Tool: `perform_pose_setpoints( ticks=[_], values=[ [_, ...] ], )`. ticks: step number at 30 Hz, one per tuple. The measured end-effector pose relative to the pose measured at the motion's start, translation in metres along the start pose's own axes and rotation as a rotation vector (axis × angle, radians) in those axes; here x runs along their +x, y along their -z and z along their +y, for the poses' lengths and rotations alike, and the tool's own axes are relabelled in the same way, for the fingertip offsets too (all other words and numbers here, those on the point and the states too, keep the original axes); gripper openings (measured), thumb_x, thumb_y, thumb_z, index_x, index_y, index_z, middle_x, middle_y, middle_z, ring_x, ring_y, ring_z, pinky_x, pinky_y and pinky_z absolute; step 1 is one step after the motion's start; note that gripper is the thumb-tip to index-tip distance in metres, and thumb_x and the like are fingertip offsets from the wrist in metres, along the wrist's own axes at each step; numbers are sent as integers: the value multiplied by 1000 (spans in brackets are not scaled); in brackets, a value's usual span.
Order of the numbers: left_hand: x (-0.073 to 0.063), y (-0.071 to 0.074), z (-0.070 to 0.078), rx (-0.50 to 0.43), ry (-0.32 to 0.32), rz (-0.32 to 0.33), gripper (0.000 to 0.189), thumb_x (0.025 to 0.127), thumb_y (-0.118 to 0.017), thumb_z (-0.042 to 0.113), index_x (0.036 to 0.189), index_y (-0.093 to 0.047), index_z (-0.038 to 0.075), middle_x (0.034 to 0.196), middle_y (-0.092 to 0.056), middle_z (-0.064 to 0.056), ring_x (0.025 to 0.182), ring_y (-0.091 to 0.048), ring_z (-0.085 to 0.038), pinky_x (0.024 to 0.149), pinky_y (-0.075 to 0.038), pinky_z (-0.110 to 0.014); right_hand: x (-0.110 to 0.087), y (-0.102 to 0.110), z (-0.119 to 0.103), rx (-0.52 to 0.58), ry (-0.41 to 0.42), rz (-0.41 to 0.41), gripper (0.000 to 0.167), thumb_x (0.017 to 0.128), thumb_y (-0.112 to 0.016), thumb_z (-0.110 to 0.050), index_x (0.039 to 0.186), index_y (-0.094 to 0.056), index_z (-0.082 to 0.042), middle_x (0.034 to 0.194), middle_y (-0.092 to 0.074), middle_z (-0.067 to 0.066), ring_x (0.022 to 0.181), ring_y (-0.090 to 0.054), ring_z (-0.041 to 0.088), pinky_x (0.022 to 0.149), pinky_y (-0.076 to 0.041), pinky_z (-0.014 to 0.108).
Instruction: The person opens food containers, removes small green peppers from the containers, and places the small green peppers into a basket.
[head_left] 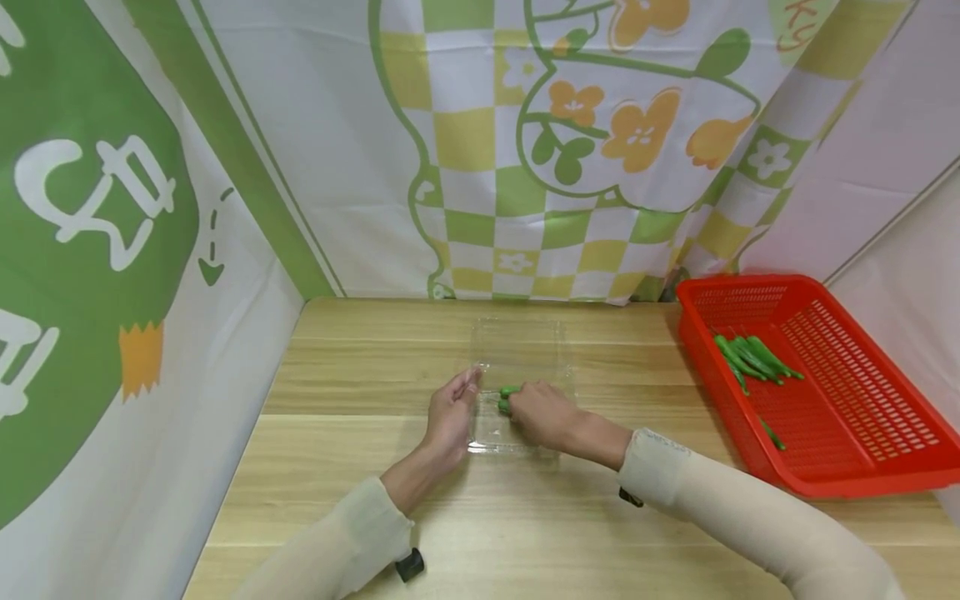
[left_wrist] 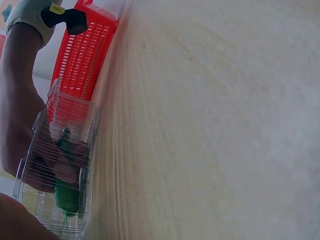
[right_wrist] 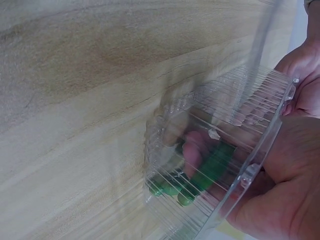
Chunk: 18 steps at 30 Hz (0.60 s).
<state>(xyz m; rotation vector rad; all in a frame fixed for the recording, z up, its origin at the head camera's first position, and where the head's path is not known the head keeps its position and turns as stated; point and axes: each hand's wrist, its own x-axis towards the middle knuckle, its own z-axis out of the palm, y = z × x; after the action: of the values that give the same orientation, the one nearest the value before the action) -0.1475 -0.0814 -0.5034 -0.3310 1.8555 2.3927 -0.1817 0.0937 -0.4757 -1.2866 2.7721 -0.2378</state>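
A clear plastic clamshell box [head_left: 495, 435] lies on the table with its lid [head_left: 517, 342] folded back. At its left edge my left hand [head_left: 448, 415] holds the side wall; fingers show through the plastic in the right wrist view. My right hand [head_left: 542, 412] reaches down inside the box, fingers curled round green chili peppers [right_wrist: 212, 167]. Their ends poke out left of the knuckles in the head view. More green pepper ends [right_wrist: 162, 187] show low in the box, seen through the ribbed wall. How many peppers the right hand grips is hidden.
A red perforated plastic basket [head_left: 847, 417] stands at the right of the wooden table [head_left: 337, 467]. Several green chili peppers [head_left: 753, 358] lie in its left part, with another pepper [head_left: 772, 435] nearer the front. Printed cloth [head_left: 465, 200] hangs behind the table and along its sides.
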Motion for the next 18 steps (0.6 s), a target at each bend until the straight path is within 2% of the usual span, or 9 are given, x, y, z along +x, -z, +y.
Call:
perform_pose_setpoints(
  ticks=[10, 14, 18],
  values=[
    [1, 1, 0, 4, 7, -11, 47, 110, -41, -2, 157, -40, -4, 167, -38, -19, 158, -29, -37, 133, -18, -48, -3, 9, 0, 18, -35, -21, 26, 99, -69, -2, 74, -68, -5, 72, -72, 12, 53, -59, 16, 48, -58, 28],
    [1, 2, 0, -1, 8, -18, 48, 110, -41, -1, 158, -39, -4, 167, -38, -19, 158, -29, -37, 133, -17, -47, -4, 16, 3, 34, -69, -34, 22, 101, -69, -6, 79, -71, -3, 75, -74, 14, 57, -65, 21, 55, -64, 34],
    [1, 1, 0, -5, 8, -28, 48, 111, -41, 0, 159, -38, -4, 168, -37, -18, 159, -27, -36, 133, -16, -47, -7, 23, 5, 12, -91, -33, 15, 100, -71, -7, 87, -72, 1, 76, -73, 15, 59, -67, 21, 54, -64, 36]
  ],
)
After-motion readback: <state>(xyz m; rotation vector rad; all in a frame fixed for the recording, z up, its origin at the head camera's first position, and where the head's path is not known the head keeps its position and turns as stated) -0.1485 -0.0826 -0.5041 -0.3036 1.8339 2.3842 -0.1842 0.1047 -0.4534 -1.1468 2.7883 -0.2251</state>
